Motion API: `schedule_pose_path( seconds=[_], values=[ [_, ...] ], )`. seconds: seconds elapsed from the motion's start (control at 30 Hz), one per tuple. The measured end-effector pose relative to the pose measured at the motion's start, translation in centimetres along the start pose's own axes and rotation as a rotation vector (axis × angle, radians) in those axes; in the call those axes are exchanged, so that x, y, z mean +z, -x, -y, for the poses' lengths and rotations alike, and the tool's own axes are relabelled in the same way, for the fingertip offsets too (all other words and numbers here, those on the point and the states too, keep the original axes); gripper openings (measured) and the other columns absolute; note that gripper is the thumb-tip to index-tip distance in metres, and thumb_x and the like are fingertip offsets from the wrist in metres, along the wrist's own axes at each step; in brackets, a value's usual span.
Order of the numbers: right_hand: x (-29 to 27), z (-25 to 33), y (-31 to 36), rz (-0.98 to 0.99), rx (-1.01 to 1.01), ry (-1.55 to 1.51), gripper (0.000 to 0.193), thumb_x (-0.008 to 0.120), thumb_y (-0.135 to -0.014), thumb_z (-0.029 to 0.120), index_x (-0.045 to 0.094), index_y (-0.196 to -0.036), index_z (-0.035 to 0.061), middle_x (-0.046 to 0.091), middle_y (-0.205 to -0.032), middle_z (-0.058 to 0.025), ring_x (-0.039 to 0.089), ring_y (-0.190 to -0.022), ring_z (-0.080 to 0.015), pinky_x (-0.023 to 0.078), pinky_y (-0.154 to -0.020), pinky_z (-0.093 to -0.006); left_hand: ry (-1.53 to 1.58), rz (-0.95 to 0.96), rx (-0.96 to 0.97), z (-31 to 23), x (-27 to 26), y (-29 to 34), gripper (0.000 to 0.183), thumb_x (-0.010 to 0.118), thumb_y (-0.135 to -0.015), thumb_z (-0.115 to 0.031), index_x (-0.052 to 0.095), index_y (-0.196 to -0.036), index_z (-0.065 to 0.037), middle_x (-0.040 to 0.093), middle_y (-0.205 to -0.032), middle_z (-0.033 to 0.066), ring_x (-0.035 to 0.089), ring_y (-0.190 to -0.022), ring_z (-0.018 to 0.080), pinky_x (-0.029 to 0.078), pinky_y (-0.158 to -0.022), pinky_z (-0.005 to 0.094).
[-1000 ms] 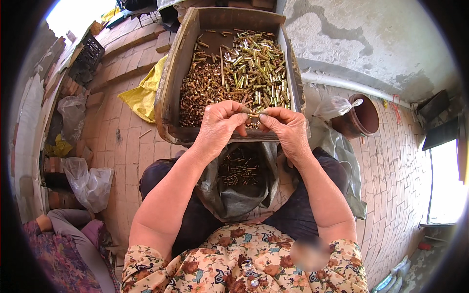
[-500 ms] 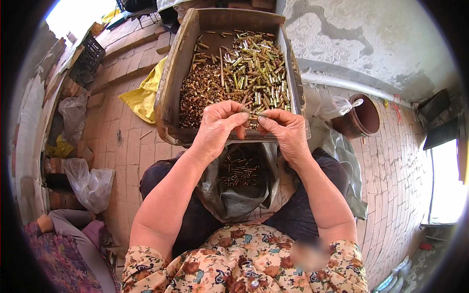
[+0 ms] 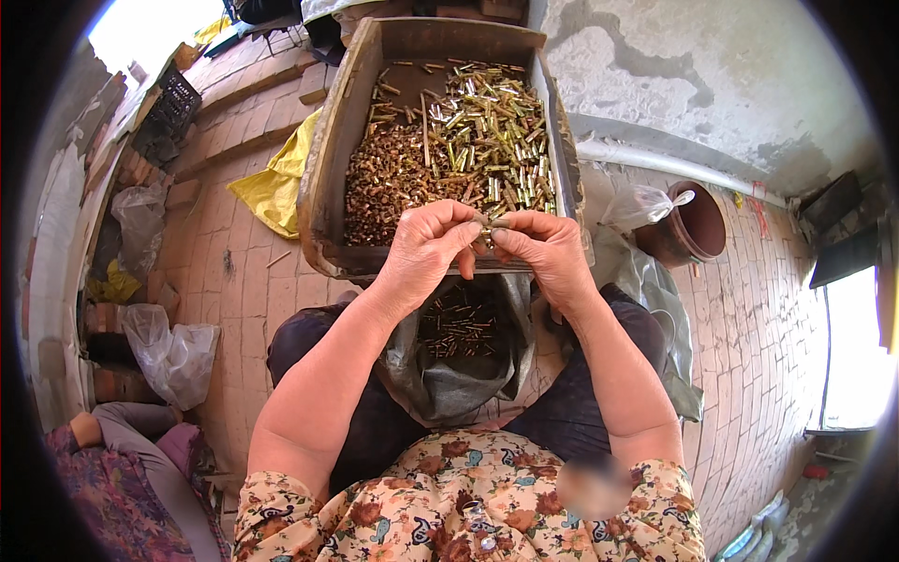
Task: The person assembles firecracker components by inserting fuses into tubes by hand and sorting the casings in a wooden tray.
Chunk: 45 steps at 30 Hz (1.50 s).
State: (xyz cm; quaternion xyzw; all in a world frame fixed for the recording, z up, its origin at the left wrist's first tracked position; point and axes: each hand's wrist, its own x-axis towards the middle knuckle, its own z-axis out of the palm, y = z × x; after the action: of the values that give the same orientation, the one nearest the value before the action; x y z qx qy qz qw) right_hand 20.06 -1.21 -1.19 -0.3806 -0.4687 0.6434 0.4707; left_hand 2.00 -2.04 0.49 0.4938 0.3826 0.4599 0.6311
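My left hand and my right hand meet over the near edge of a wooden tray. Thumb and forefinger of each are pinched, and a small brass-coloured metal piece shows between the fingertips, mostly covered by them. Short, reddish-brass metal pieces fill the tray's left side. On its right lie longer, yellowish metal tubes, with a thin stick between the heaps. Below my hands, between my knees, an open grey-green sack holds many slim metal pieces.
A yellow sack lies left of the tray. On the right stand a brown bucket with a plastic bag at its rim and a grey-green sheet. Another person's leg shows at lower left.
My fingertips have drawn closer together, covering more of the small metal piece. The left hand has shifted slightly right and down; the tray and sack look the same.
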Motion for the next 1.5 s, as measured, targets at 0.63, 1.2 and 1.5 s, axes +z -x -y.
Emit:
schedule_pose_path(
  seconds=[0.63, 1.2, 1.5],
  values=[
    [0.1, -0.9, 0.2, -0.008, -0.152, 0.403, 0.011, 0.066, -0.079, 0.008, 0.065, -0.087, -0.0004, 0.061, -0.076, -0.0008, 0.053, -0.070, -0.0069, 0.043, -0.063, -0.0217, -0.164, -0.099, 0.079, 1.3, 1.0, 0.5, 0.006, 0.052, -0.084, 0.001, 0.058, -0.083, 0.003, 0.056, -0.061, 0.0021, 0.051, -0.048, 0.0059, 0.041, -0.042, 0.0197],
    [-0.2, 1.4, -2.5, 0.126, -0.006, 0.580, 0.019, 0.067, -0.081, 0.017, 0.067, -0.091, 0.0004, 0.062, -0.069, -0.0007, 0.055, -0.060, -0.0051, 0.044, -0.054, -0.0196, -0.979, 0.183, 0.429, 2.0, 0.0, 1.7, 0.008, 0.057, -0.078, -0.008, 0.060, -0.078, 0.000, 0.060, -0.067, 0.0174, 0.060, -0.059, 0.0315, 0.046, -0.054, 0.0394],
    [4.1, -0.7, -11.3, 0.000, -0.502, 1.004, 0.035, 0.066, -0.073, 0.020, 0.063, -0.103, 0.0029, 0.064, -0.073, -0.0130, 0.061, -0.061, -0.0194, 0.047, -0.060, -0.0294, -1.218, 0.334, 0.364, 0.0, 0.7, 2.5, 0.022, 0.061, -0.079, -0.020, 0.055, -0.072, 0.000, 0.059, -0.065, 0.0184, 0.060, -0.064, 0.0357, 0.047, -0.057, 0.0437]
  ],
)
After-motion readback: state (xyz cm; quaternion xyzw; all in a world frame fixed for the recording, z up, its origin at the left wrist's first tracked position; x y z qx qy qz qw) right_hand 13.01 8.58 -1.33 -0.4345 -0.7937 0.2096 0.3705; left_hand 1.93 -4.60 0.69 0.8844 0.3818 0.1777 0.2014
